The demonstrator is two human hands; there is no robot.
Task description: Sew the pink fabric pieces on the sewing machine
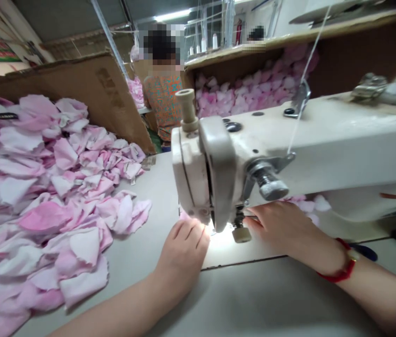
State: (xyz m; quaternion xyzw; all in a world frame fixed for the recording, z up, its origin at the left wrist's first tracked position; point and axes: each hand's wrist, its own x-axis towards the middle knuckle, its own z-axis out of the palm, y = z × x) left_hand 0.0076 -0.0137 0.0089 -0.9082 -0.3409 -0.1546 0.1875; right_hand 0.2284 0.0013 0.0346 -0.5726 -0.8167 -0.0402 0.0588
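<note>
My left hand (186, 250) rests at the needle area of a white sewing machine (191, 173), its fingers bent and close together over a small piece of pink fabric (184, 215) that shows just beyond the knuckles. My right hand (284, 229), with a red bracelet at the wrist, reaches under the machine arm from the right. Its thumb and forefinger come close together beside the needle, while the fingertips are partly behind the machine head. What they grip cannot be made out. Lamp light falls brightly on the metal plate (224, 250) between both hands.
A large heap of pink and white fabric pieces (61, 215) covers the table's left side, against a cardboard panel (121, 93). More pink pieces (250, 91) lie in a cardboard bin behind the machine. A few pieces (308, 206) sit under its arm. A person (165, 103) in an orange patterned top is beyond.
</note>
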